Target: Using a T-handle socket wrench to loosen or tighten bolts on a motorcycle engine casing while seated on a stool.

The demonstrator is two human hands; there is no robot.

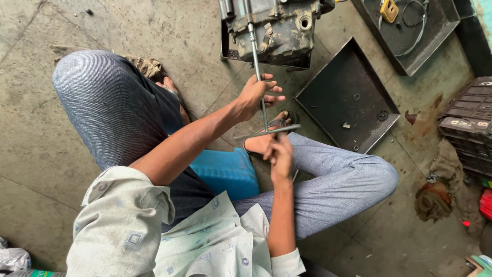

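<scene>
Down below it's a stained grey concrete floor [41, 138], a flat dark metal tray [333, 87] lying on it, black crates [469, 123] stacked at the right, daylight falling evenly.

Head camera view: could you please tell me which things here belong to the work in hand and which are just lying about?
In hand:
- T-handle wrench, left hand on its shaft, right hand on its crossbar
- engine block at its tip

Lying about:
- dark metal tray with small parts
- second tray with a cable
- black crates
- blue stool
</scene>
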